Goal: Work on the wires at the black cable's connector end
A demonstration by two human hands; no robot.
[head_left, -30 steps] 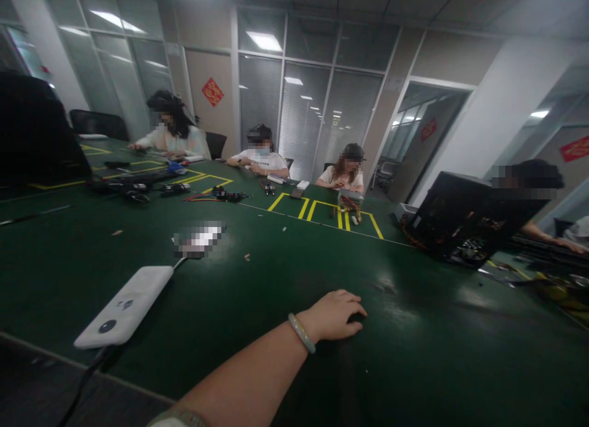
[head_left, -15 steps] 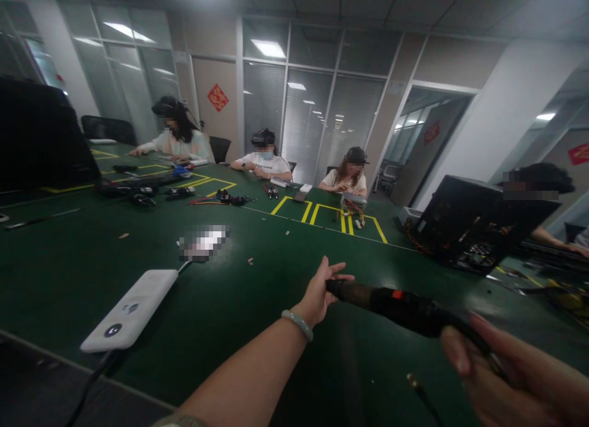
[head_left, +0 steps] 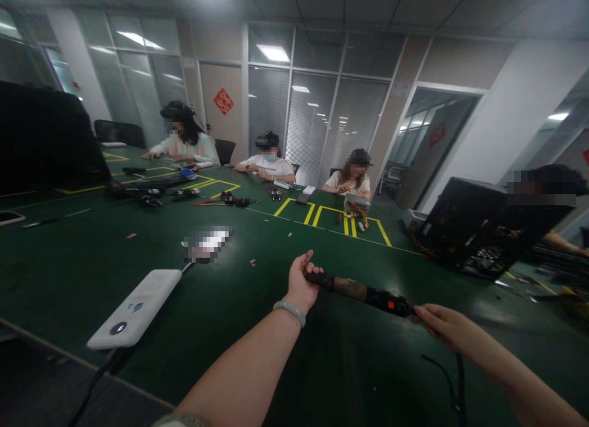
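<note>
A black stick-shaped cable bundle (head_left: 350, 288) with a tan middle and a small orange patch is held level above the green table. My left hand (head_left: 304, 283) curls its fingers around the left end, thumb pointing up. At the other end, my right hand (head_left: 435, 319) pinches the tip between thumb and fingers. Dark cable ends (head_left: 455, 384) dangle below my right wrist. What exactly the stick-shaped thing is, I cannot make out.
A white power bank (head_left: 135, 310) with a cable lies to the left, joined to a phone (head_left: 209, 243). Black computer cases stand at left and right (head_left: 488, 237). Wires and connectors (head_left: 227, 200) lie farther back. Several people sit around the green table (head_left: 257, 329).
My right hand has moved away and up-left to the bundle's right end. My left hand has shifted slightly left, its fingers now curled around the left end instead of spread.
</note>
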